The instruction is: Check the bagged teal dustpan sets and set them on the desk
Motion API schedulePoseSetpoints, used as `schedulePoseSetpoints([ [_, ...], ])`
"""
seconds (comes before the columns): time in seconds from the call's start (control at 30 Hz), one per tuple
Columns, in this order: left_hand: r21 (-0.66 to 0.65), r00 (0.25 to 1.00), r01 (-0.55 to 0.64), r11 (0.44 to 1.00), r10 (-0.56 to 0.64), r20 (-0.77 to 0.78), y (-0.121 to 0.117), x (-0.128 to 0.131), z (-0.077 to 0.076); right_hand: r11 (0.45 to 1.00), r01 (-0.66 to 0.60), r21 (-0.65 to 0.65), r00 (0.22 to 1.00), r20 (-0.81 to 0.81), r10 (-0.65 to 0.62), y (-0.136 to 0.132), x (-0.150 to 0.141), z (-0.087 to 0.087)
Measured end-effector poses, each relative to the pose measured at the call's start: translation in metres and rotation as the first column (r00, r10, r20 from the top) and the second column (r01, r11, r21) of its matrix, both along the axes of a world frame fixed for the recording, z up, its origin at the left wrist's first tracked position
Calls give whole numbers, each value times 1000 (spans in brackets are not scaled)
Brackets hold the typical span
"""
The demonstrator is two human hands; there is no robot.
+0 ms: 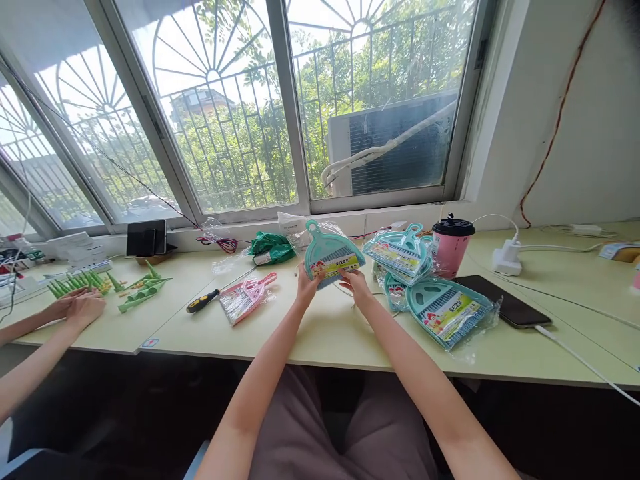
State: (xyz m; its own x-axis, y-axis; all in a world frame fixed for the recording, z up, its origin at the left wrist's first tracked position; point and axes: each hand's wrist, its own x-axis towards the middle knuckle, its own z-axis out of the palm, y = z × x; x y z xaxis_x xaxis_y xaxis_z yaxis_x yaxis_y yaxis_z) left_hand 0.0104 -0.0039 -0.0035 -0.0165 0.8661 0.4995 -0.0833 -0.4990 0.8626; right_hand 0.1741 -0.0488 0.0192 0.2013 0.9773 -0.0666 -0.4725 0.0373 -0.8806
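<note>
A teal toy dustpan and brush set point(327, 252) with a printed label card is held up over the table in front of me. My left hand point(307, 287) is closed round its lower left edge. At its lower right edge, my right hand point(357, 285) pinches the card and brush side, fingers partly hidden. To the right lies a pile of similar teal dustpan sets point(397, 253) in clear plastic, with another bagged teal set point(453, 310) nearer the table edge. A pink bagged dustpan set point(247, 297) rests left of my hands, beside a black and yellow screwdriver point(203, 301).
A pink cup with a black lid point(451, 247) stands behind the pile, near a charging phone point(505, 300) and a white plug adapter point(507, 257). Green plastic packaging point(271, 248) lies by the window. At far left, another person's hands point(77, 308) are by several green parts point(145, 287).
</note>
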Motion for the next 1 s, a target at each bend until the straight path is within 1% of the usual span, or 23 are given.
schedulePoseSetpoints([
  [0.1,33,997,-77,997,76,23,1,1,-1,1000,-16,9,1000,-20,16,0,2,2],
  [0.13,33,997,-77,996,76,21,1,1,-1,1000,-10,11,999,-45,10,1,3,3],
  [0.2,19,999,-36,999,36,14,0,1,0,999,46,2,994,-96,-46,3,5,3],
  [0.3,-6,997,83,997,-83,-7,-1,3,-1,986,164,-42,975,-148,-168,8,10,1],
  [0.37,-1,991,131,991,-131,-17,-1,4,-1,979,192,-65,962,-187,-201,11,12,-1],
  [0.43,7,989,148,989,-148,-19,-2,4,-1,978,196,-76,951,-228,-208,14,13,-2],
  [0.53,-8,987,157,988,-157,-23,-2,4,1,979,195,-66,942,-266,-206,17,12,-4],
  [0.7,-32,991,130,991,-131,-14,-4,4,3,977,209,-31,931,-300,-209,21,13,-6],
  [0.87,-69,987,157,985,-159,-27,-9,3,6,975,220,-33,918,-331,-218,20,16,-6],
  [0.93,-87,990,135,987,-137,-15,-10,2,7,985,172,-3,932,-323,-164,18,16,-4],
  [1.0,-101,995,103,990,-104,0,-10,-1,8,996,68,55,958,-283,-50,16,13,-2],
])
